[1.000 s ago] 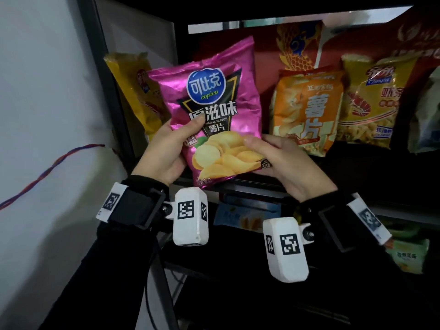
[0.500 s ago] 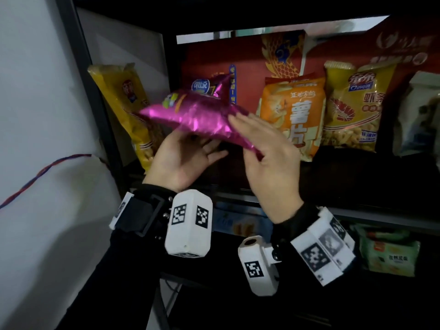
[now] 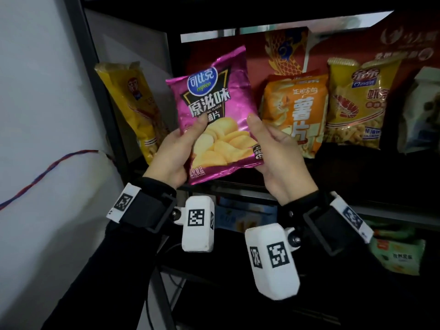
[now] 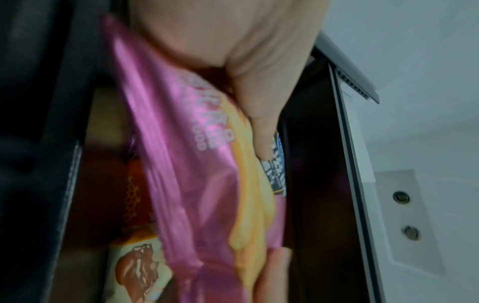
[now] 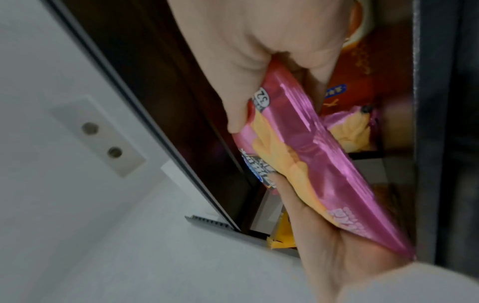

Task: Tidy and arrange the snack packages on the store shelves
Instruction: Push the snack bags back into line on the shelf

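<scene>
A pink foil chip bag (image 3: 214, 115) stands upright in front of the shelf, its front facing me. My left hand (image 3: 176, 151) grips its lower left edge, thumb on the front. My right hand (image 3: 273, 151) grips the lower right edge the same way. The left wrist view has the pink bag (image 4: 197, 164) under the thumb of my left hand (image 4: 259, 102). In the right wrist view, my right hand (image 5: 259, 82) pinches the pink bag (image 5: 311, 164) and the other hand holds its far end.
On the dark shelf (image 3: 357, 167) behind stand a yellow bag (image 3: 133, 110) at the left, an orange chip bag (image 3: 297, 110) and a yellow shrimp-snack bag (image 3: 357, 103) to the right. A white wall (image 3: 35, 91) lies left. More packs (image 3: 397, 253) sit on the lower shelf.
The pink bag lay flat and edge-on half a second ago with my right hand open beside it. It now stands upright, front facing me, with both hands gripping its lower edges.
</scene>
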A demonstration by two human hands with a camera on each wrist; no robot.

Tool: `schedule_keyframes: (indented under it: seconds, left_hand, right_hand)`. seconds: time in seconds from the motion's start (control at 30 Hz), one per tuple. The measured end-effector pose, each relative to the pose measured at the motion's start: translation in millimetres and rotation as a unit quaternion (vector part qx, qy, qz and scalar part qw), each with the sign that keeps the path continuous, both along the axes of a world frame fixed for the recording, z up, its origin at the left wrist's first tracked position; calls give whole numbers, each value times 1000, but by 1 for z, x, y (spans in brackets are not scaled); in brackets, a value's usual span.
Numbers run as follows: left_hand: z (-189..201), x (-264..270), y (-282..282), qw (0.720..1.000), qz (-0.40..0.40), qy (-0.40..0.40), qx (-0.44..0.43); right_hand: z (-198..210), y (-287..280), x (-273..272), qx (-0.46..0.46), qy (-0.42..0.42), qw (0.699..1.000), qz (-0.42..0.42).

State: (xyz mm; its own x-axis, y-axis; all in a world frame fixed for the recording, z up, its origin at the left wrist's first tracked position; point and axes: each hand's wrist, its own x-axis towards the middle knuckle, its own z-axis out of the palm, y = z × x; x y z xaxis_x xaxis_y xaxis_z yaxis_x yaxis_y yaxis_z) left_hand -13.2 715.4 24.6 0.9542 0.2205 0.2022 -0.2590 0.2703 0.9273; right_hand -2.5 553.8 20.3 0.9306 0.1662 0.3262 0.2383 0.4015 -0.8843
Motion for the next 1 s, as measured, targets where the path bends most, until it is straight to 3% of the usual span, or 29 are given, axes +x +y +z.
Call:
schedule_keyframes:
  seconds: [0.17, 0.23, 0.37, 0.43, 0.53, 0.67, 0.77, 0.87, 1.0]
  left_hand:
    - [-10, -5, 7, 999, -10, -1, 44]
    - [-16, -8, 6, 997, 6, -20, 71]
    - [-18, -10, 1, 994, 87, -64, 25]
    - [-16, -7, 0, 992, 108, -55, 21]
    - [-16, -5, -5, 994, 87, -46, 43]
    - [-16, -6, -25, 992, 85, -79, 39]
    - [-12, -5, -35, 991, 32, -119, 51]
    - [-8, -3, -35, 988, -8, -137, 68]
    - [-7, 6, -42, 985, -39, -124, 114]
  right_hand:
    - [-3, 0, 8, 61, 105, 993, -17]
    - [-3, -2, 8, 52, 98, 994, -26]
    - [-6, 0, 2, -78, 31, 996, -9]
    - [-7, 2, 0, -91, 15, 995, -37]
    - [-8, -3, 2, -77, 17, 992, -97]
    - [-9, -7, 1, -13, 26, 999, -31]
    - [-8, -12, 3, 25, -6, 994, -107]
    - [-7, -26, 5, -30, -43, 979, -196]
    - [-11, -52, 0, -101, -107, 959, -242]
